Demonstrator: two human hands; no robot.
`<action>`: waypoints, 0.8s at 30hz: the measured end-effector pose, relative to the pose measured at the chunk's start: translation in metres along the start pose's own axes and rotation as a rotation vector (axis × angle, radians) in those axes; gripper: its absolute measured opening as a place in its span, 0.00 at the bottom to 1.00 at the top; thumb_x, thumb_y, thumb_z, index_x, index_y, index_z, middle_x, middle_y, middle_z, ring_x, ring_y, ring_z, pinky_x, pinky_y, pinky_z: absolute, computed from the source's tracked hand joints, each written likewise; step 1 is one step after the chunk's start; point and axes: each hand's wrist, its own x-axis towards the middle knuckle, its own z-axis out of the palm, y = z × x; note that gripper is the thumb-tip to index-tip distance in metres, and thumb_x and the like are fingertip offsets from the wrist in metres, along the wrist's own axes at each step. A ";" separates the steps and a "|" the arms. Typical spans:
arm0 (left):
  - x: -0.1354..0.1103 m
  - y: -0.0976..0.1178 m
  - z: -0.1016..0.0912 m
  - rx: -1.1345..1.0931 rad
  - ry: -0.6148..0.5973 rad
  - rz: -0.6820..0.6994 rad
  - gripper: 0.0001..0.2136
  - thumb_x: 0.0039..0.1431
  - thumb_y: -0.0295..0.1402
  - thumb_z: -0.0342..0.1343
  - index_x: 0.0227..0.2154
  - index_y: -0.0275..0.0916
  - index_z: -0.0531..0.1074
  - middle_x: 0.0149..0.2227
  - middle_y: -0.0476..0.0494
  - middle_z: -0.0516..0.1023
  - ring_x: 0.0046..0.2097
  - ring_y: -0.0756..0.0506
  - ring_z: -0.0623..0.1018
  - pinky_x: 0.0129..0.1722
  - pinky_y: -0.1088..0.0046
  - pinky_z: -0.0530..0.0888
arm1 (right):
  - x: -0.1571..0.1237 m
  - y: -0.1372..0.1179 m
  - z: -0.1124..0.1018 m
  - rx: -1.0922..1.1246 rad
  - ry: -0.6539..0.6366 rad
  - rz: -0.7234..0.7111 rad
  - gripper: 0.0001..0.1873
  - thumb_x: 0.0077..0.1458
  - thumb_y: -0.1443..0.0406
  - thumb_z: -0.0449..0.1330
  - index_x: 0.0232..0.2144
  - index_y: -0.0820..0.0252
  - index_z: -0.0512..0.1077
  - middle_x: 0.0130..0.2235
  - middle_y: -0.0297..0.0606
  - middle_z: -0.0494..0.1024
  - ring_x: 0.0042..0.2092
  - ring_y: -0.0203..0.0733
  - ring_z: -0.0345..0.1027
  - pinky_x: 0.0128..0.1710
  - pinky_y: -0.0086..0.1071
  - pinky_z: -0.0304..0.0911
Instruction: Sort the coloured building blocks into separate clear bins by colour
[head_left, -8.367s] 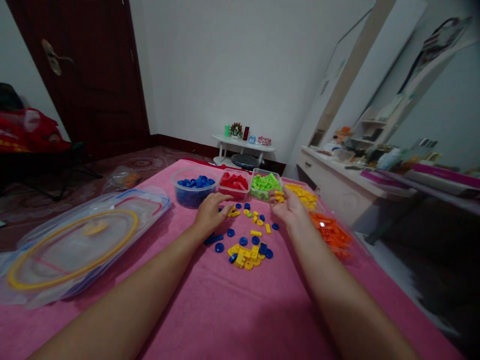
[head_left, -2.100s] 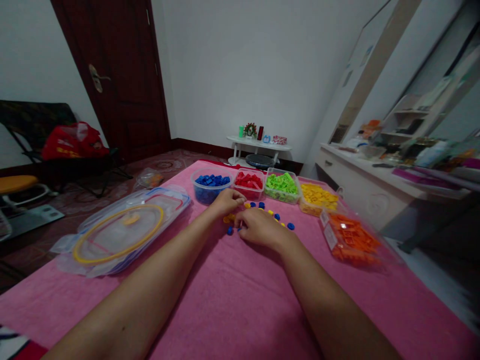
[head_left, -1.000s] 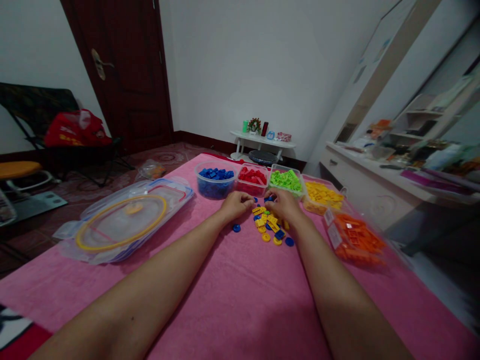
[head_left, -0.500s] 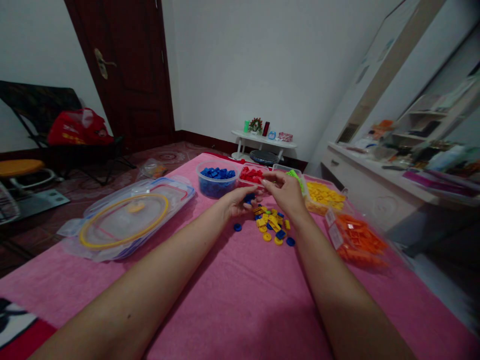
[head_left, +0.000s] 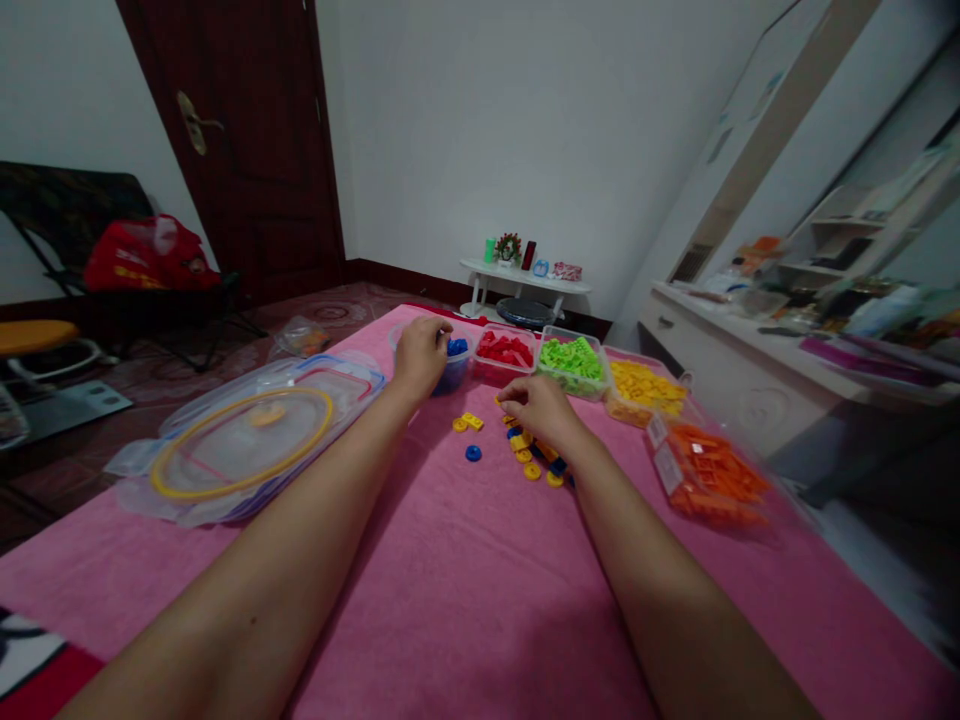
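Five clear plastic containers (head_left: 504, 374) already hold one colour each: blue, red, green, yellow, orange. Left loose on the pink cloth (head_left: 465, 570) are one blue plastic disc (head_left: 473, 453), one round yellow piece (head_left: 460, 425), one yellow studded brick (head_left: 473, 421) and a mixed yellow-and-blue heap (head_left: 523, 454), partly covered. The left hand (head_left: 421, 355) is over the blue container, fingers curled; the right hand (head_left: 541, 405), fingers narrowed, is at the heap. Whether either grips a piece, I cannot tell.
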 end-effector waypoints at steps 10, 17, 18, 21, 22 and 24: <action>-0.003 -0.012 0.009 0.116 -0.157 0.044 0.13 0.57 0.29 0.47 0.36 0.38 0.77 0.39 0.40 0.79 0.42 0.43 0.74 0.43 0.69 0.68 | -0.001 0.022 -0.009 -0.153 -0.004 0.088 0.12 0.47 0.71 0.59 0.34 0.56 0.78 0.37 0.34 0.80 0.38 0.38 0.72 0.34 0.26 0.61; -0.002 -0.015 0.013 0.082 -0.067 0.056 0.12 0.57 0.27 0.48 0.38 0.38 0.77 0.43 0.38 0.73 0.47 0.42 0.70 0.49 0.64 0.66 | -0.003 0.028 0.003 -0.196 -0.133 0.045 0.21 0.46 0.75 0.58 0.42 0.55 0.77 0.42 0.37 0.80 0.43 0.39 0.72 0.40 0.26 0.62; -0.002 -0.014 0.014 0.080 -0.035 0.048 0.12 0.57 0.28 0.50 0.40 0.38 0.76 0.46 0.37 0.71 0.50 0.41 0.69 0.51 0.62 0.65 | -0.003 0.028 0.005 -0.192 -0.144 0.035 0.22 0.45 0.76 0.57 0.42 0.54 0.77 0.43 0.36 0.79 0.44 0.39 0.72 0.41 0.26 0.62; -0.005 -0.012 0.014 0.079 0.009 0.038 0.13 0.58 0.35 0.52 0.43 0.39 0.75 0.51 0.36 0.67 0.54 0.38 0.64 0.54 0.57 0.62 | -0.003 0.025 0.006 -0.192 -0.169 0.006 0.22 0.46 0.76 0.57 0.43 0.54 0.76 0.44 0.37 0.79 0.46 0.39 0.71 0.43 0.26 0.61; -0.005 -0.010 0.013 0.076 0.021 0.041 0.13 0.58 0.37 0.52 0.43 0.39 0.74 0.51 0.35 0.67 0.55 0.38 0.64 0.55 0.56 0.61 | -0.004 0.024 0.006 -0.196 -0.178 -0.001 0.21 0.46 0.75 0.57 0.43 0.54 0.76 0.44 0.37 0.79 0.45 0.40 0.71 0.42 0.26 0.61; -0.006 -0.005 0.011 0.056 0.057 0.060 0.13 0.59 0.38 0.51 0.42 0.39 0.75 0.51 0.36 0.67 0.56 0.39 0.63 0.56 0.57 0.59 | -0.004 0.022 0.006 -0.207 -0.193 -0.007 0.19 0.47 0.72 0.58 0.42 0.54 0.76 0.42 0.36 0.80 0.43 0.40 0.72 0.38 0.26 0.61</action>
